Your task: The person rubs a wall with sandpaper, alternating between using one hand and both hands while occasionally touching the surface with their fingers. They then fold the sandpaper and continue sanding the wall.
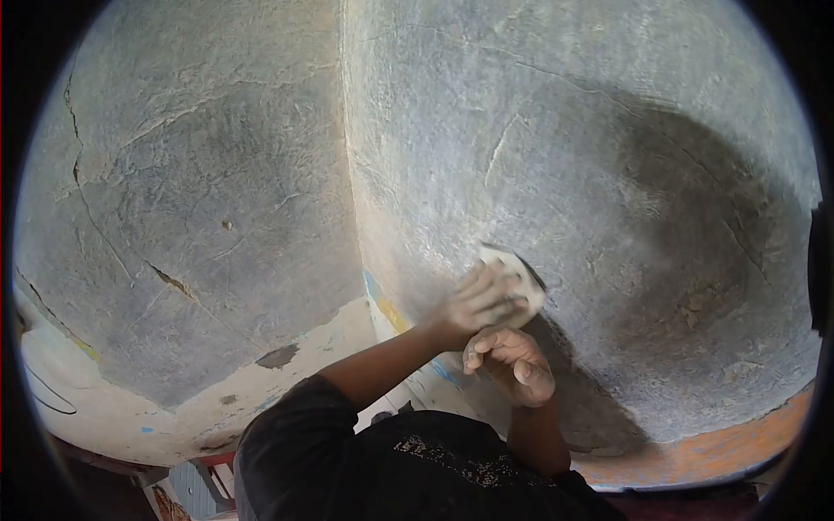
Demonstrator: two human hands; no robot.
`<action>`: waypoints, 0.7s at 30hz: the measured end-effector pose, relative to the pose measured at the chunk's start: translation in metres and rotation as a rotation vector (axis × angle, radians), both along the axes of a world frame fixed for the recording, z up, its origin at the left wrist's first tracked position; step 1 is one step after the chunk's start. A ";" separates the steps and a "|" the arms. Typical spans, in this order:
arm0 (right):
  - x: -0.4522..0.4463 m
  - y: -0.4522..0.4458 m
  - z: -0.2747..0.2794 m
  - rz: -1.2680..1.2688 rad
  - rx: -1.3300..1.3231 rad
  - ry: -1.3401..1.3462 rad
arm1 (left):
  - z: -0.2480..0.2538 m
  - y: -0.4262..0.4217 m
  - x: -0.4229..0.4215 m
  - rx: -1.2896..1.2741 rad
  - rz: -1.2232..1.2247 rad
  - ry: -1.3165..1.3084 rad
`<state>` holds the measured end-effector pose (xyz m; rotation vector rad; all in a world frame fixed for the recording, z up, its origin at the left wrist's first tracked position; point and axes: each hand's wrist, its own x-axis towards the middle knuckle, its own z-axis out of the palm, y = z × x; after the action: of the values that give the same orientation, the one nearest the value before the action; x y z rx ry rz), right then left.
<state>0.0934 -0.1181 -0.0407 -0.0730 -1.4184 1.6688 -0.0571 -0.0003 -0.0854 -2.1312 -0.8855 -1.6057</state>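
Note:
My left hand (488, 300) reaches across from the left and presses a pale sheet (526, 291) against the grey wall (591, 208). Its fingers lie over the sheet and are blurred; a dark edge shows along the sheet's upper right side. Just below and slightly right is my right hand (512, 365), held in front of the wall with loosely curled fingers and the thumb apart. Nothing shows in it. Pale dust covers its fingers.
A wall corner (349, 156) runs down left of my hands. The left wall (217, 174) has cracks and a small hole. Orange paint (712, 447) borders the lower right. A red and grey object (204, 482) stands at the lower left.

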 end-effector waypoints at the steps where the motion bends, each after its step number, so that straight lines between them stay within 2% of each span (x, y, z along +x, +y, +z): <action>1: -0.004 0.001 0.001 -0.005 -0.028 0.013 | 0.005 -0.006 -0.003 0.058 -0.150 0.035; 2: -0.008 0.001 0.000 -0.012 -0.057 0.028 | 0.006 -0.008 -0.007 0.115 -0.301 0.072; 3: -0.010 0.001 -0.001 -0.014 -0.065 0.028 | -0.002 0.010 -0.017 0.142 -0.117 -0.017; 4: -0.012 0.002 -0.002 -0.012 -0.064 0.022 | 0.003 0.020 -0.030 -0.039 0.054 -0.099; 7: -0.026 0.007 -0.003 -0.015 -0.056 0.024 | 0.009 0.016 -0.037 -0.017 0.114 -0.173; 9: -0.034 0.010 -0.005 -0.015 -0.056 0.022 | 0.004 -0.004 -0.037 -0.045 -0.367 0.438; 10: -0.037 0.011 -0.007 -0.025 -0.053 0.018 | 0.000 0.007 -0.041 -0.044 -0.365 0.432; 12: -0.042 0.011 -0.009 -0.039 -0.048 0.016 | -0.005 0.045 -0.054 0.055 -0.171 0.129; 13: -0.044 0.010 -0.010 -0.033 -0.050 0.033 | 0.017 0.041 -0.062 -0.001 0.024 -0.041; 14: -0.047 0.011 -0.010 -0.029 -0.048 0.054 | 0.017 0.043 -0.062 0.002 0.015 -0.034; 16: -0.055 0.015 -0.012 -0.050 -0.053 0.066 | 0.006 0.042 -0.053 -0.161 -0.128 0.167; 17: -0.058 0.017 -0.014 -0.057 -0.061 0.071 | -0.007 0.038 -0.050 -0.043 -0.253 0.427; 18: -0.061 0.019 -0.015 -0.058 -0.060 0.069 | -0.014 0.044 -0.055 -0.041 -0.253 0.425; 20: -0.066 0.022 -0.019 -0.025 -0.041 0.110 | 0.004 0.046 -0.075 0.114 -0.310 0.349; 21: -0.068 0.022 -0.021 -0.028 -0.041 0.116 | 0.008 0.066 -0.081 -0.147 -0.250 0.291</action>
<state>0.0249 -0.0958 -0.0621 -0.0188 -1.2913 1.6524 -0.1384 0.0652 -0.0778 -2.5818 -0.6839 -1.3189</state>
